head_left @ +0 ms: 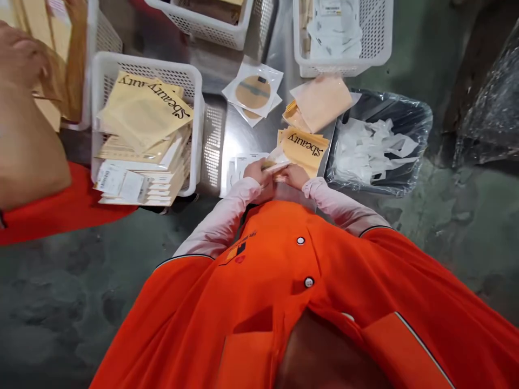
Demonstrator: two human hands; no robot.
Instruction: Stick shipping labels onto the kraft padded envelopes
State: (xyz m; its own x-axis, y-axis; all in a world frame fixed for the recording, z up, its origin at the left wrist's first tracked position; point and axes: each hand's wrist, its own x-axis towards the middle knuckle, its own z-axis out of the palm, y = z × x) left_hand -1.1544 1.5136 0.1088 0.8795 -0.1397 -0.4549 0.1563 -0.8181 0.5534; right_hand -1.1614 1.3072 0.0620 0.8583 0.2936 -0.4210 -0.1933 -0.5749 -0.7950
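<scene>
Close to my body, at the near edge of the metal table, my left hand (256, 173) is closed on a thin packet (278, 160) in pale, see-through wrapping. My right hand (295, 175) grips the same packet from the other side, and its fingertips are partly hidden. Just beyond my right hand lie tan cards (305, 146) printed "Sbeauty". White printed sheets (239, 165) rest beside my left hand. Farther back are clear sleeves with a round tan piece (252, 92) and a stack of peach-coloured packets (324, 102).
A white basket (198, 108) of packed tan cards stands on the left. Another white basket (344, 67) with white packets is at the back right. The plastic-lined dark bin (424, 119) on the right holds white scraps (368, 151). A co-worker's arm (28, 124) reaches over another basket at far left.
</scene>
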